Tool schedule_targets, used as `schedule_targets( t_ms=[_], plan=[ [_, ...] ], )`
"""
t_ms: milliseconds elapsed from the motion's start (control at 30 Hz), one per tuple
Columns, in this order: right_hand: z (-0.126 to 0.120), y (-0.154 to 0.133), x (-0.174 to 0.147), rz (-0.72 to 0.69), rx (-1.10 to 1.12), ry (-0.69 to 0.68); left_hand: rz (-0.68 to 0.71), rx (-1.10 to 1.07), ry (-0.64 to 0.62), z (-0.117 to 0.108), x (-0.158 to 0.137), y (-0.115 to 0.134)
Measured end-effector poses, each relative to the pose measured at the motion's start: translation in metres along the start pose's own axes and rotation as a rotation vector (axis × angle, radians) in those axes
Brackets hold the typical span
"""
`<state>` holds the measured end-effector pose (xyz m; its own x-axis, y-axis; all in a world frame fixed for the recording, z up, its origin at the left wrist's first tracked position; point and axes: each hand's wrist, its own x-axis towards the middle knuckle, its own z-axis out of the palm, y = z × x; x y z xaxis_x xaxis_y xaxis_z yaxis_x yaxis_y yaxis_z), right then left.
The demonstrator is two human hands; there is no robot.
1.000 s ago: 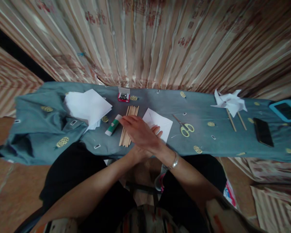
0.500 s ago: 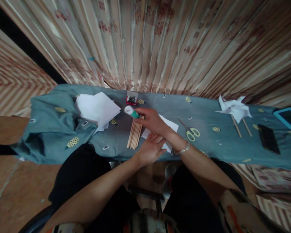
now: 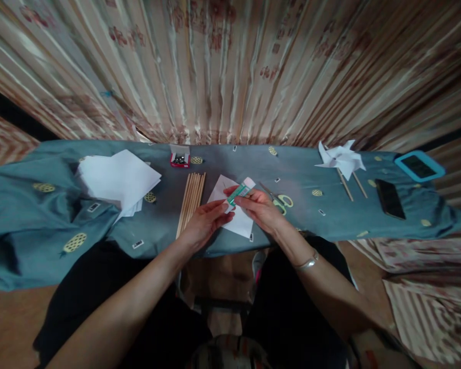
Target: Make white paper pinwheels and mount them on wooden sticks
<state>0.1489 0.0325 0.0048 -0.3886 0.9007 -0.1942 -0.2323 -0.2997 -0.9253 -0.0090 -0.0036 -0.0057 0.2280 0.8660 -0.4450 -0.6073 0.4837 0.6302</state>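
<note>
A green and white glue stick [image 3: 239, 193] is held at a tilt between my two hands, above a white paper sheet [image 3: 240, 223]. My right hand [image 3: 264, 209] is closed around its barrel. The fingers of my left hand [image 3: 205, 221] pinch its lower left end. The sheet lies on the cloth, partly hidden by the hands. Left of it, a row of thin wooden sticks [image 3: 191, 200] lies side by side. Scissors [image 3: 283, 203] with pale green handles rest just right of my right hand.
A stack of white paper [image 3: 117, 177] lies at the left. Behind the sticks stands a small red box [image 3: 180, 160] of dark shiny pieces. To the right are a paper pinwheel [image 3: 341, 158], two sticks, a black phone [image 3: 391, 199] and a blue-framed device [image 3: 419, 166].
My right hand has brought the glue stick back from over the sticks towards the sheet. My left hand has left the paper and now grips the glue stick's end. The view has shifted right.
</note>
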Motion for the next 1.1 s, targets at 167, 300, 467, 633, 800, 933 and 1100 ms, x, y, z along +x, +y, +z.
schedule_targets(
  t_ms=[167,300,467,633,800,933,1100],
  plan=[
    [-0.003,-0.003,0.004,0.062,0.052,0.04,-0.011,0.017,0.029,0.0,0.001,0.0],
    [-0.002,-0.003,0.004,0.054,0.083,0.093,-0.012,0.031,0.068,0.003,0.003,0.003],
    [0.0,-0.001,0.005,0.045,0.153,0.15,0.058,0.05,0.061,0.006,0.002,0.002],
    [0.002,-0.001,0.004,0.06,0.187,0.185,0.136,0.082,0.056,0.008,0.002,-0.001],
    [0.002,0.001,0.005,0.062,0.192,0.205,0.187,0.154,0.074,0.006,0.004,-0.003],
    [-0.018,-0.016,0.01,-0.011,0.253,0.33,0.229,0.257,0.148,-0.005,0.001,0.001],
    [-0.039,-0.033,0.008,-0.113,0.257,0.385,0.34,0.402,0.214,-0.019,-0.002,0.014]
  ],
)
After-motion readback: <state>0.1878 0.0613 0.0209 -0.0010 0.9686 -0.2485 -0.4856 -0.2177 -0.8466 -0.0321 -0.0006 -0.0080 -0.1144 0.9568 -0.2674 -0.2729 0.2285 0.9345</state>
